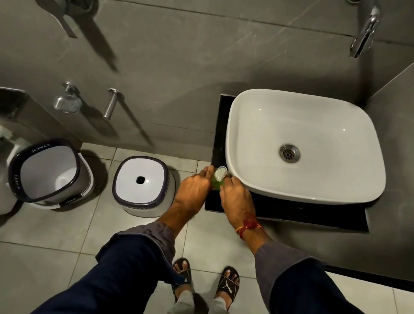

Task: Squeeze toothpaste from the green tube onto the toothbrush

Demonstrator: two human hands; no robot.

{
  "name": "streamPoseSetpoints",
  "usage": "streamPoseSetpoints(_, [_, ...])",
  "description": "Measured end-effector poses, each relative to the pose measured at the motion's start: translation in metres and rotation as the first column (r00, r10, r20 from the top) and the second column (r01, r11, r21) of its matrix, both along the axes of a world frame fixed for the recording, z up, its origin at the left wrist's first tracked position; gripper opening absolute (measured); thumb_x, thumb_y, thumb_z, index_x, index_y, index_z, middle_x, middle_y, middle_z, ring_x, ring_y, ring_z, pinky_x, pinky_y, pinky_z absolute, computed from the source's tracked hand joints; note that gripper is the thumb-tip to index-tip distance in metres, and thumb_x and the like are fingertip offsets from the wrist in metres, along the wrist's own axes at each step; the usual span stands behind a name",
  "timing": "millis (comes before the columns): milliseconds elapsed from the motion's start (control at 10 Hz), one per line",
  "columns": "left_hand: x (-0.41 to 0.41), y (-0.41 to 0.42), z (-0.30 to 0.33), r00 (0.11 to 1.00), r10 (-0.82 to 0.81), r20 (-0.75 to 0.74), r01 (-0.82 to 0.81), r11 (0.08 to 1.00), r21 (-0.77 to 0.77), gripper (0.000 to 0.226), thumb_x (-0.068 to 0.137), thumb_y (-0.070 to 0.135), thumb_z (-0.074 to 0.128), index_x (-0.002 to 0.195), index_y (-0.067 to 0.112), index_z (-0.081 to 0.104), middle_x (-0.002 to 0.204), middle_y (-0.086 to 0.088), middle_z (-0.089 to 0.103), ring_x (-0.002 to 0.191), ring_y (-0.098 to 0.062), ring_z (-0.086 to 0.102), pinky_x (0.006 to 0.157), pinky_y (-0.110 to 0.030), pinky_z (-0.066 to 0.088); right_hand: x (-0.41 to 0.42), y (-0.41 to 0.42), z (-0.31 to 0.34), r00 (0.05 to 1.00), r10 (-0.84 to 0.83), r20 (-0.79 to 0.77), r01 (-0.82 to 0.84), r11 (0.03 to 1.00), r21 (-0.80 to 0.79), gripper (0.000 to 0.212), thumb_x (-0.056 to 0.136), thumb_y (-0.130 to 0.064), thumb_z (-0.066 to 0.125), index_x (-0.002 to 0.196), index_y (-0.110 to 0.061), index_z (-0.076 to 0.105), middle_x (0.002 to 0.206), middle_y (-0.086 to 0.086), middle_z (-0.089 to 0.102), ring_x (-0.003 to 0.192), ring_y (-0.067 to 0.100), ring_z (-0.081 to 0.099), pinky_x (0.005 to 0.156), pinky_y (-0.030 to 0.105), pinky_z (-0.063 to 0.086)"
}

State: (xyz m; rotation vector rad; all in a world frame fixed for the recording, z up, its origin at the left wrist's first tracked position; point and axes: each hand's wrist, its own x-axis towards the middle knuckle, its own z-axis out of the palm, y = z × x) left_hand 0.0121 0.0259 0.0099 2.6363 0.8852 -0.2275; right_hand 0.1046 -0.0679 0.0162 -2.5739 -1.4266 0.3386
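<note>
Green tube (216, 184), cap apparently flipped open, gripped between left hand (193, 188) and right hand (234, 198), beside white basin (300, 192).

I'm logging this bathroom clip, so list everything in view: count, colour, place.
Green toothpaste tube: one, white flip cap open, between both hands at the counter's left end.
Ceramic basin: one, white, on the black counter.
Chrome tap: one, on the wall above the basin.
Plastic bucket: one, white with dark rim, floor left.
Plastic stool: one, white with dark rim, beside the bucket.
Toothbrush: none visible.
Left hand: on the tube.
Right hand: on the tube.
</note>
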Motion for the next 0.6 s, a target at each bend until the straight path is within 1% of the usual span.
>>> streamPoseSetpoints(100, [0.000, 0.005, -0.001, 1.000, -0.015, -0.006, 0.015, 1.000, -0.008, 0.060, 0.101, 0.018, 0.060, 0.151, 0.008, 0.029, 0.142, -0.015, 0.055, 0.113, -0.037, 0.066, 0.092, -0.045, 0.057, -0.001, 0.005, -0.001, 0.999, -0.003, 0.042, 0.005, 0.999, -0.034, 0.036, 0.097, -0.010, 0.057, 0.132, -0.003, 0.053, 0.108, 0.015, 0.066, 0.086, 0.031, 0.072, 0.075, 0.039, 0.064])
streamPoseSetpoints(200, [-0.001, 0.007, -0.004, 0.999, -0.033, -0.013, 0.034, 0.999, 0.024, 0.062, 0.101, 0.019, 0.060, 0.152, 0.008, 0.027, 0.140, -0.015, 0.057, 0.111, -0.037, 0.066, 0.090, -0.045, 0.058, -0.003, 0.004, 0.001, 0.998, 0.010, 0.067, -0.006, 0.998, -0.055, 0.037, 0.096, -0.009, 0.058, 0.133, -0.002, 0.053, 0.106, 0.016, 0.066, 0.082, 0.032, 0.073, 0.071, 0.040, 0.064])
streamPoseSetpoints(300, [0.000, 0.009, -0.006, 0.998, -0.050, -0.026, 0.051, 0.999, 0.019, 0.070, 0.101, 0.023, 0.061, 0.156, 0.007, 0.020, 0.145, -0.017, 0.054, 0.114, -0.038, 0.065, 0.092, -0.046, 0.057, -0.003, 0.003, 0.006, 0.998, 0.013, 0.062, -0.009, 0.998, -0.070, 0.041, 0.092, -0.008, 0.063, 0.132, -0.003, 0.055, 0.102, 0.016, 0.068, 0.081, 0.032, 0.073, 0.069, 0.039, 0.064])
streamPoseSetpoints(400, [-0.004, 0.011, 0.000, 0.999, -0.051, -0.013, 0.051, 0.998, -0.033, 0.088, 0.098, 0.034, 0.066, 0.160, 0.007, 0.010, 0.154, -0.018, 0.045, 0.126, -0.040, 0.057, 0.100, -0.047, 0.051, -0.002, -0.007, 0.015, 0.998, 0.000, 0.058, 0.003, 0.999, -0.050, 0.039, 0.082, -0.005, 0.068, 0.121, -0.001, 0.062, 0.095, 0.016, 0.071, 0.078, 0.033, 0.072, 0.065, 0.039, 0.063])
streamPoseSetpoints(500, [-0.005, 0.023, 0.013, 0.995, -0.091, 0.048, 0.093, 0.995, -0.035, 0.101, 0.093, 0.048, 0.068, 0.160, 0.005, 0.006, 0.162, -0.019, 0.032, 0.142, -0.038, 0.041, 0.113, -0.044, 0.040, 0.011, -0.014, 0.028, 0.989, 0.042, 0.144, -0.056, 0.994, 0.092, 0.023, 0.080, -0.008, 0.063, 0.103, -0.004, 0.066, 0.089, 0.013, 0.067, 0.082, 0.030, 0.066, 0.065, 0.039, 0.060])
streamPoseSetpoints(600, [-0.013, 0.035, 0.042, 0.984, -0.176, 0.002, 0.176, 0.984, -0.032, 0.101, 0.094, 0.060, 0.058, 0.160, 0.007, 0.004, 0.166, -0.016, 0.023, 0.145, -0.036, 0.038, 0.113, -0.045, 0.040, 0.032, -0.015, 0.059, 0.959, 0.048, 0.278, -0.094, 0.984, 0.153, 0.022, 0.079, -0.011, 0.055, 0.099, -0.007, 0.064, 0.091, 0.010, 0.062, 0.086, 0.027, 0.060, 0.065, 0.036, 0.058])
